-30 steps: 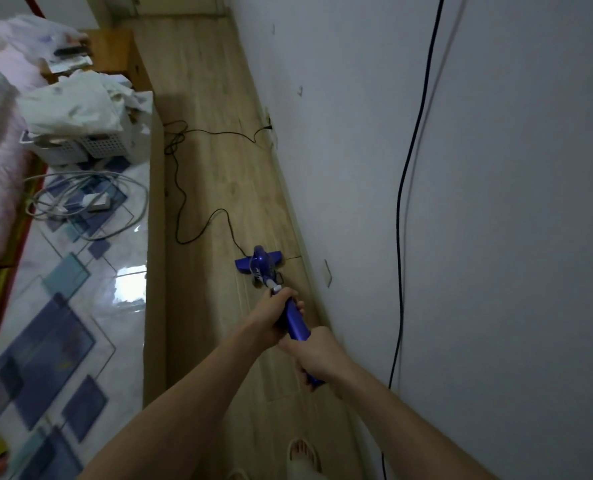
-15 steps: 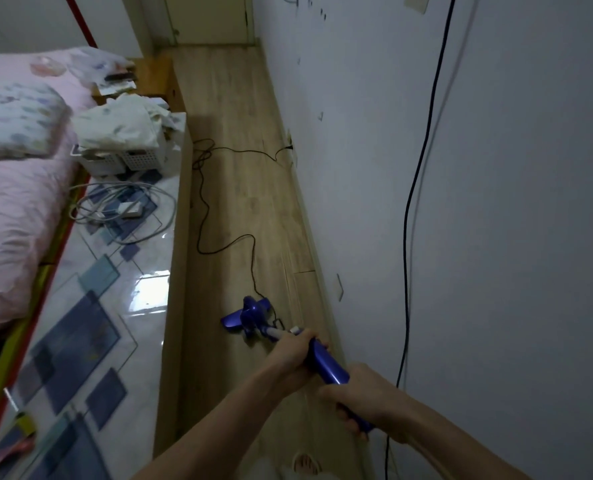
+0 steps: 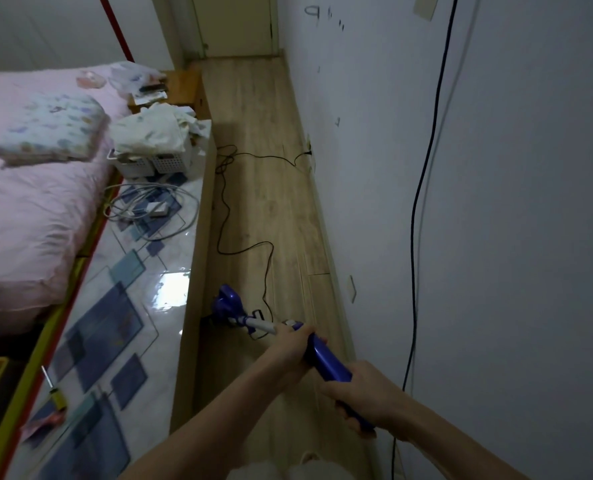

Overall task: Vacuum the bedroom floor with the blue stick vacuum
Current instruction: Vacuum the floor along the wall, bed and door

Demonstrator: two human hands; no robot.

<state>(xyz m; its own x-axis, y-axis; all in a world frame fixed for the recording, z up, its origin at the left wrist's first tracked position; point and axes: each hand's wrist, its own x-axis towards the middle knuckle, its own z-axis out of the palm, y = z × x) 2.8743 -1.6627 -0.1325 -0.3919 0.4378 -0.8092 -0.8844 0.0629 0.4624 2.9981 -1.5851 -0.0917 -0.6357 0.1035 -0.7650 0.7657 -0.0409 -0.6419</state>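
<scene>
Wooden floor (image 3: 264, 188) along the wall, bearing a looping black cord (image 3: 225, 216) and the vacuum head (image 3: 227, 303); beside it, a glossy raised ledge (image 3: 139, 306) carrying white baskets (image 3: 156, 164), coiled grey cable (image 3: 149, 209), a screwdriver (image 3: 53, 388).

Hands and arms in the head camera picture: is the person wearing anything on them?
No. The left hand and right hand are bare, with no gloves, rings or watch showing. Both forearms are bare too, with no sleeves in view.

One vacuum (image 3: 326, 358), two baskets (image 3: 149, 164)
</scene>
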